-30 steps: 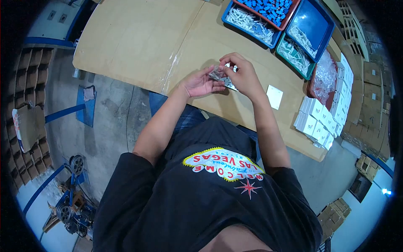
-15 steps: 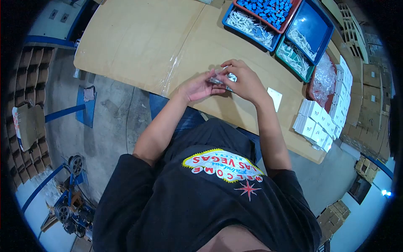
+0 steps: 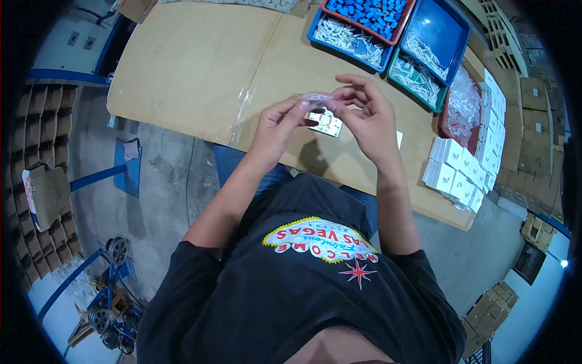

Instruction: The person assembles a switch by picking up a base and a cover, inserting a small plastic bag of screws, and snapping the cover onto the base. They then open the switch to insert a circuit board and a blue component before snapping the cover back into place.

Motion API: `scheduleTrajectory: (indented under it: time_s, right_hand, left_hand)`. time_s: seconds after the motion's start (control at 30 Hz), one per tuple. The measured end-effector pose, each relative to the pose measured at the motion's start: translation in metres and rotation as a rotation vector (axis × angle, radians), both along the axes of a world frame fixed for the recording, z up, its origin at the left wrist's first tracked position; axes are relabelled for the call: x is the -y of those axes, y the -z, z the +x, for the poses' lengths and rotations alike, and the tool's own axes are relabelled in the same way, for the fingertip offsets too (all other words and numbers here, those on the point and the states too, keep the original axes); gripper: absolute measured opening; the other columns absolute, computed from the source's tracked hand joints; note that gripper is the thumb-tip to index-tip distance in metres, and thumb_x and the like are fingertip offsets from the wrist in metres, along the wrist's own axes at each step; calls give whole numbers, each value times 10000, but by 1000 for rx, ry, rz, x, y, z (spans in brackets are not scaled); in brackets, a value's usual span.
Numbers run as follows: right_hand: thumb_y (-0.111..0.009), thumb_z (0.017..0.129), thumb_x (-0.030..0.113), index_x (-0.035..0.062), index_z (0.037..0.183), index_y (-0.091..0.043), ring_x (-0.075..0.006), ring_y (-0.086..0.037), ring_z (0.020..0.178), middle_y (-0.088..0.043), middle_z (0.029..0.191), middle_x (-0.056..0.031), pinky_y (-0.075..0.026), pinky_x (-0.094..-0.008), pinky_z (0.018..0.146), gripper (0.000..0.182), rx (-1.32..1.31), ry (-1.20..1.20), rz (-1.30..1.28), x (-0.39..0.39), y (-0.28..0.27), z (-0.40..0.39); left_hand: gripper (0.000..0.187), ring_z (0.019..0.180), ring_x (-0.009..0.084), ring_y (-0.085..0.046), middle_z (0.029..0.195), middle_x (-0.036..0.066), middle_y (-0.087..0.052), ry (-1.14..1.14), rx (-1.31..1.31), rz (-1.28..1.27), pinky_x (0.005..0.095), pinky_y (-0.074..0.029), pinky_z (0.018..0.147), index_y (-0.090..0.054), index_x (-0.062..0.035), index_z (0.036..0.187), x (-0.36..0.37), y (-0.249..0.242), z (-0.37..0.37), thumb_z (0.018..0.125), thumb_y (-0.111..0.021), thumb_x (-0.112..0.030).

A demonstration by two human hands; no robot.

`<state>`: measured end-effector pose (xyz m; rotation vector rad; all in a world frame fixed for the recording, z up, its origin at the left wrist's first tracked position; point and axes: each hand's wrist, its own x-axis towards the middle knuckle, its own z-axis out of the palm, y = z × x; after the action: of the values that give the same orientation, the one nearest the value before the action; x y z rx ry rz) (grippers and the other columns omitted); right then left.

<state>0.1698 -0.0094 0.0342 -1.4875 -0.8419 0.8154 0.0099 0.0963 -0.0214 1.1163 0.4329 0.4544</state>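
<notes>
Clear plastic bag (image 3: pixel 317 99) held up over cardboard-covered table (image 3: pixel 188 67), pinched between thumb and fingers of left hand (image 3: pixel 274 126) and right hand (image 3: pixel 367 119). Likely light, limp, slippery; opposite edges best gripped. Silvery item (image 3: pixel 328 124) left on table just beyond, details blurred. Far right: blue pieces (image 3: pixel 370 13) heaped in red tray (image 3: pixel 401 29); white sticks (image 3: pixel 347 37) spread in blue tray (image 3: pixel 347 55), more in green tray (image 3: pixel 412 94); crumpled clear plastic (image 3: pixel 464 104) piled alongside.

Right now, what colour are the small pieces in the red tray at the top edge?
The small pieces are blue, best seen in the head view.
</notes>
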Motion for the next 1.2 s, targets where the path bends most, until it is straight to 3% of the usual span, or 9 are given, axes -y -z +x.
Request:
scheduleTrajectory:
  time_s: [0.13, 0.27, 0.33, 0.43, 0.63, 0.73, 0.83, 1.2]
  right_hand:
    - [-745, 934, 43, -31, 1123, -697, -107, -667, 892, -714, 1003, -60, -549, -236, 751, 209, -232, 10, 69, 4, 3, -2]
    - [-739, 938, 36, -33, 1107, -698, -95, -661, 862, -716, 987, -58, -546, -224, 732, 187, -242, 49, 82, 9, 5, -4]
    - [-712, 944, 18, -29, 1082, -698, -117, -670, 785, -724, 942, -81, -545, -241, 724, 147, -274, 80, 87, 11, 4, -5]
    - [-709, 944, 16, -30, 1064, -701, -113, -663, 753, -725, 937, -86, -542, -237, 693, 129, -267, 81, 81, 13, 2, -6]
    - [-737, 936, 43, -14, 1054, -710, -66, -626, 751, -712, 911, -38, -515, -208, 655, 134, -276, 80, 93, 15, -2, -11]
    - [-741, 932, 52, -7, 1046, -711, -55, -600, 728, -704, 904, -31, -490, -202, 628, 132, -206, 73, 61, 16, -5, -9]
    - [-734, 936, 55, -3, 1041, -708, -50, -571, 701, -688, 881, -18, -464, -199, 602, 123, -246, 78, 79, 17, -1, -6]
    - [-702, 957, 72, 6, 1037, -692, -49, -566, 706, -682, 897, -23, -437, -204, 579, 104, -284, 81, 52, 17, -5, -12]
  left_hand:
    - [352, 1209, 192, -634, 1285, 104, -677, -89, 110, -157, 426, -544, 1004, -656, -1, 1314, 10, -15, 5, 1101, -503, -236]
    - [335, 1196, 182, -636, 1278, 101, -676, -106, 81, -155, 410, -540, 1013, -657, 7, 1304, 14, -25, 7, 1097, -507, -210]
    - [267, 1129, 161, -647, 1210, 74, -674, -193, 70, 48, 311, -543, 945, -703, 28, 1213, 14, -27, 10, 1063, -580, -155]
    - [220, 1063, 143, -669, 1157, 85, -715, -266, 48, 58, 281, -534, 918, -724, 32, 1168, 19, -48, 10, 1024, -650, -117]
    - [208, 967, 117, -690, 1009, 75, -762, -381, -23, 160, 269, -545, 871, -752, 28, 1113, 18, -40, 9, 988, -715, -134]
    - [198, 955, 148, -709, 1036, 109, -752, -369, -46, 232, 267, -568, 874, -726, 58, 1134, 17, -40, 7, 988, -698, -73]
    - [194, 924, 110, -691, 974, 76, -770, -365, -21, 209, 265, -551, 832, -762, 30, 1079, 18, -40, 9, 973, -731, -130]
    - [188, 939, 112, -696, 987, 75, -767, -351, 0, 230, 263, -545, 845, -756, 27, 1091, 20, -39, 10, 974, -726, -117]
